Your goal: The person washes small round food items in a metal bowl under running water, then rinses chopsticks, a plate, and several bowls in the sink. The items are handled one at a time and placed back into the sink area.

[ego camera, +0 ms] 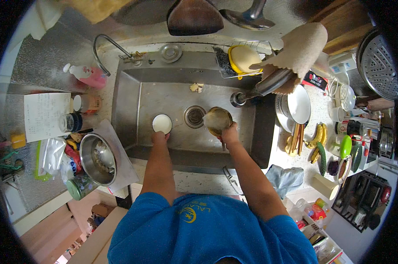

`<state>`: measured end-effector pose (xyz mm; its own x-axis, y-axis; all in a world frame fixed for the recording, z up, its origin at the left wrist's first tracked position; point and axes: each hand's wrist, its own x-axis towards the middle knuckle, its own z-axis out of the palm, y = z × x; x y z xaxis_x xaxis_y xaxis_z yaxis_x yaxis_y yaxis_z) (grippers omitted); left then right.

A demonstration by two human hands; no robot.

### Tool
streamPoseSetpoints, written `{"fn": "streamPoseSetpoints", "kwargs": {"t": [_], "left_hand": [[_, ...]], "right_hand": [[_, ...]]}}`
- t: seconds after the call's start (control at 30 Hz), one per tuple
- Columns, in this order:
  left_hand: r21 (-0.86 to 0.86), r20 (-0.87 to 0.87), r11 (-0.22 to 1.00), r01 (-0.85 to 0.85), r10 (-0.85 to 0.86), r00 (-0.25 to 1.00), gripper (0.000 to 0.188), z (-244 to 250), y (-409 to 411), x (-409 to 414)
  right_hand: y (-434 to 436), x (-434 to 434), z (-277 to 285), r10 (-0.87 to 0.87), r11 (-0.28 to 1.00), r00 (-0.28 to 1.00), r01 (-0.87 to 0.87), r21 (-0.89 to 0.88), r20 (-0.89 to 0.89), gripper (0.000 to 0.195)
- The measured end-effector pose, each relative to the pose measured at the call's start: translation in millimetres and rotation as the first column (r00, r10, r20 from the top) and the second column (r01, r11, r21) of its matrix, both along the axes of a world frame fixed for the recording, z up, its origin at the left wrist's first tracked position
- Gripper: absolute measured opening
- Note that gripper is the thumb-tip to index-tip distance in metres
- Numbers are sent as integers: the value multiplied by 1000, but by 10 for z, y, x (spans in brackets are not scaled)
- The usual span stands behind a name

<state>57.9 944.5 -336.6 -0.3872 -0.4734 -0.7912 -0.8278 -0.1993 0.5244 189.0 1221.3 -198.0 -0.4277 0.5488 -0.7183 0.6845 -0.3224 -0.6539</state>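
Over the steel sink (192, 155), my left hand (159, 137) grips a small white cup (162, 123) by its near side. My right hand (229, 133) is closed on a small round metal ladle or strainer (220, 115), which is brownish inside; a short handle shows below the hand. A pale blur lies across its bowl, and I cannot tell whether it is water. Between the two hands is the drain strainer (194, 116). Several pale food scraps (196, 87) lie on the sink floor beyond. A faucet spout (238, 99) hangs to the upper right.
A cloth (304, 49) drapes over the faucet neck. A wire rack (223, 62) with a yellow-rimmed sponge (245, 57) sits at the back edge. To the right are white bowls (299, 104), bananas (318, 137) and a cucumber (321, 158); left, a steel bowl (86, 158) and a pink bottle (91, 76).
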Motion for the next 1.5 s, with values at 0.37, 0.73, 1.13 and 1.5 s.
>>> {"fn": "streamPoseSetpoints", "kwargs": {"t": [0.37, 0.73, 1.13, 1.5], "left_hand": [[-183, -46, 672, 717, -735, 677, 24, 1148, 755, -16], [-345, 9, 136, 929, -989, 148, 24, 1292, 2443, 499], [-144, -194, 597, 789, -799, 570, 25, 947, 2534, 538], [239, -221, 857, 457, -410, 885, 19, 519, 2464, 633]], "right_hand": [[170, 227, 209, 450, 494, 736, -677, 545, 506, 56], [721, 1214, -161, -227, 973, 972, 224, 51, 68, 39], [672, 1186, 212, -254, 965, 967, 254, 59, -10, 41], [716, 1176, 284, -121, 991, 992, 119, 65, 32, 56]]}}
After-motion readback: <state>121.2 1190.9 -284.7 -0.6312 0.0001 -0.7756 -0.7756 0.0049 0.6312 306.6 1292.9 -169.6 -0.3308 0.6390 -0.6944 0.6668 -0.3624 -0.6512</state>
